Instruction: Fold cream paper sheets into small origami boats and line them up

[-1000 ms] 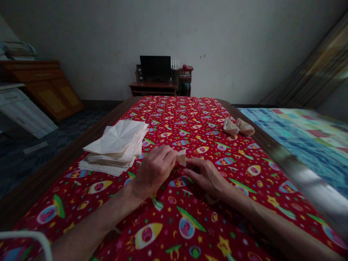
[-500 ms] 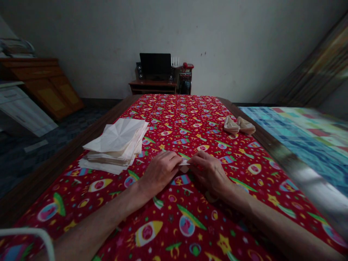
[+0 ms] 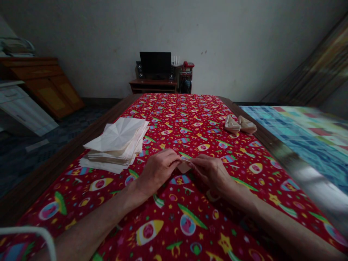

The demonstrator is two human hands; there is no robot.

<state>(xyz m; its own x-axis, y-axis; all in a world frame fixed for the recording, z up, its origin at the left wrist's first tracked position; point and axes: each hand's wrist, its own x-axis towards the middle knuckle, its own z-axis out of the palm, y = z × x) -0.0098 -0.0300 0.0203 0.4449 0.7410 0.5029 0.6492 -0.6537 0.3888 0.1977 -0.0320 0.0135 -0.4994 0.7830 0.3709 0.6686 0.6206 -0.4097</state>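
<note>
Between my two hands is a small piece of folded paper (image 3: 184, 167), pale tan, low over the patterned red cloth. My left hand (image 3: 160, 166) pinches its left side between thumb and fingers. From the other side my right hand (image 3: 210, 168) grips the right edge, its fingers pressed together. Parts of the paper are hidden behind the fingertips. To the left lies a stack of creased white paper sheets (image 3: 119, 136), the top one marked with fold lines fanning from its middle. Two bundles of folded paper (image 3: 239, 124) stand near the table's right edge.
The red cloth (image 3: 187, 119) covers a dark wooden table (image 3: 108, 112). A white curved tube or cable (image 3: 45, 233) crosses the lower left corner. A bed with a coloured cover (image 3: 293, 137) is at the right. A monitor (image 3: 156, 64) stands against the far wall.
The paper between my hands has tipped so that more of its tan face shows. My fingers have shifted slightly at its edges, with both hands keeping hold.
</note>
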